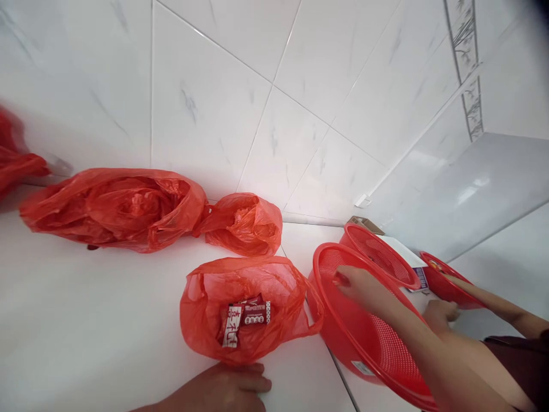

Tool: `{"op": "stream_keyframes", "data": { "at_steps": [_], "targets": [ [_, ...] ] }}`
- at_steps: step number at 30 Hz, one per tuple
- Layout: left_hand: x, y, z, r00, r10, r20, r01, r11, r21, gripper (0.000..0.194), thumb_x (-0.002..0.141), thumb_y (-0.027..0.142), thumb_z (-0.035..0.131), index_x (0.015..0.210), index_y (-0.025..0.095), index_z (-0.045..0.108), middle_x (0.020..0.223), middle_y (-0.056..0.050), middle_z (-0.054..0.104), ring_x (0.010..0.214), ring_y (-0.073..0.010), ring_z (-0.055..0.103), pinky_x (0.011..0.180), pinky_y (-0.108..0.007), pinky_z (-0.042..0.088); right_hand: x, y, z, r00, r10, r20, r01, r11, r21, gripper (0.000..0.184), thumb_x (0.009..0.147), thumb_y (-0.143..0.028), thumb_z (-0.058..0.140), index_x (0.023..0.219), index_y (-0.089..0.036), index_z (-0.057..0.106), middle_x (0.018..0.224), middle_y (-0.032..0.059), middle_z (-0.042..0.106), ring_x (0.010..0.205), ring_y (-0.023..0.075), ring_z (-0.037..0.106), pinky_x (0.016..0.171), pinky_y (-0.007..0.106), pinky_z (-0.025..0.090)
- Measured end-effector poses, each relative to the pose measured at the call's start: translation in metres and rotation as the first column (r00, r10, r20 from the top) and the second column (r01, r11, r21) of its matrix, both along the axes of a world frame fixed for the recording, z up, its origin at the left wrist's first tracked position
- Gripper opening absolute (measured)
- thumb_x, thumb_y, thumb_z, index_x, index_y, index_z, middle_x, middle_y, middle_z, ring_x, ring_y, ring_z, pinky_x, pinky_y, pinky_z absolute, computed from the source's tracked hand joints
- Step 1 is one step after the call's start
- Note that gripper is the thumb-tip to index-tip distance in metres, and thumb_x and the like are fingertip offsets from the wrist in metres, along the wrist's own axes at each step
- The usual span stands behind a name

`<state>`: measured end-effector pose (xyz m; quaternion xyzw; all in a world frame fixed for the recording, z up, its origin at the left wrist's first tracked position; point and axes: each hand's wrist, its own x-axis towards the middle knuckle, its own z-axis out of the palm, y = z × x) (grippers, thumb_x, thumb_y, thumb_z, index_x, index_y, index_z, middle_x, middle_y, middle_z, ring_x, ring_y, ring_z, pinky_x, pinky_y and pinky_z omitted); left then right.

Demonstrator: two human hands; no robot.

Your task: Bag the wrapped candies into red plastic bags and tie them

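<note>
A red plastic bag (300,280) stands with its mouth wide on the white counter, and small red-and-white wrapped packets (253,315) lie inside it. Against the bag's near side rests my left hand (223,389), fingers stretched loosely to the right; its lower part is cut off by the frame. My right hand (360,284) is over the far left side of a large red colander basket (343,343), just right of the bag. Its fingers are closed on a small red packet (342,279), whose details are blurred.
Along the tiled wall sit more red bags (141,212), including a smaller bag (249,223). Behind the large basket are another red basket (381,254) and a cardboard box (366,225). At right, a co-worker's hand (441,312) is near a further red basket (450,286).
</note>
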<state>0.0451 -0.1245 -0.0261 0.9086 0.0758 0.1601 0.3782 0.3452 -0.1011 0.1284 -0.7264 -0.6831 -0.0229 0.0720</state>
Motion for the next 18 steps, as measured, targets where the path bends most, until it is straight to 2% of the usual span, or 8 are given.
{"op": "stream_keyframes", "data": {
  "at_steps": [3, 6, 10, 12, 15, 18],
  "targets": [
    [0.003, 0.0, -0.004, 0.999, -0.004, 0.04, 0.005, 1.0, -0.01, 0.032, 0.092, 0.04, 0.039, 0.095, 0.022, 0.066, 0.108, -0.003, 0.067, 0.108, -0.0194, 0.058, 0.099, -0.029, 0.042, -0.027, -0.006, 0.026, 0.996, 0.089, -0.028, -0.089, 0.996, -0.007, 0.013, 0.079, -0.029, 0.048, 0.068, -0.022, 0.049, 0.063, -0.0025, 0.053, 0.058, 0.0129, 0.045, 0.051, 0.024, 0.032],
    [-0.003, -0.001, 0.006, 0.999, -0.022, 0.036, 0.021, 1.0, 0.02, 0.027, 0.09, 0.037, 0.044, 0.096, 0.022, 0.066, 0.111, -0.005, 0.066, 0.105, -0.0209, 0.058, 0.095, -0.03, 0.044, -0.07, -0.015, 0.036, 0.974, 0.193, -0.117, -0.2, 0.978, -0.051, 0.007, 0.079, -0.027, 0.05, 0.075, -0.023, 0.054, 0.068, -0.0021, 0.055, 0.061, 0.0131, 0.048, 0.053, 0.024, 0.035],
    [-0.014, -0.005, 0.024, 1.0, 0.002, 0.003, -0.003, 0.993, 0.118, 0.024, 0.087, 0.027, 0.047, 0.105, 0.024, 0.062, 0.118, -0.005, 0.062, 0.108, -0.0219, 0.057, 0.094, -0.032, 0.045, -0.116, -0.015, 0.024, 0.933, 0.321, -0.164, -0.34, 0.935, -0.105, 0.009, 0.079, -0.026, 0.053, 0.082, -0.025, 0.061, 0.08, -0.0021, 0.061, 0.066, 0.0121, 0.052, 0.057, 0.024, 0.038],
    [-0.016, -0.007, 0.027, 1.0, 0.027, 0.001, -0.027, 0.985, 0.172, 0.024, 0.084, 0.025, 0.05, 0.105, 0.024, 0.062, 0.118, -0.004, 0.062, 0.109, -0.0226, 0.056, 0.094, -0.034, 0.044, -0.127, -0.009, 0.015, 0.923, 0.344, -0.17, -0.36, 0.93, -0.07, 0.02, 0.076, -0.025, 0.057, 0.095, -0.027, 0.063, 0.092, -0.0014, 0.063, 0.074, 0.0133, 0.056, 0.063, 0.025, 0.041],
    [-0.016, -0.009, 0.026, 0.999, 0.039, 0.017, -0.042, 0.971, 0.236, 0.018, 0.082, 0.023, 0.054, 0.097, 0.022, 0.063, 0.113, -0.005, 0.064, 0.104, -0.0222, 0.059, 0.093, -0.033, 0.043, -0.13, -0.005, 0.008, 0.929, 0.313, -0.198, -0.312, 0.949, 0.036, 0.045, 0.075, -0.026, 0.06, 0.119, -0.033, 0.056, 0.113, 0.0008, 0.06, 0.086, 0.0161, 0.059, 0.074, 0.029, 0.045],
    [-0.017, -0.012, 0.027, 0.995, 0.064, 0.079, -0.084, 0.953, 0.292, 0.01, 0.08, 0.021, 0.057, 0.088, 0.021, 0.062, 0.102, -0.004, 0.066, 0.092, -0.0193, 0.061, 0.091, -0.03, 0.043, -0.128, -0.019, 0.002, 0.929, 0.258, -0.266, -0.221, 0.962, 0.162, 0.038, 0.081, -0.03, 0.053, 0.119, -0.032, 0.057, 0.109, 0.002, 0.062, 0.082, 0.0154, 0.06, 0.073, 0.029, 0.047]
  ]
}}
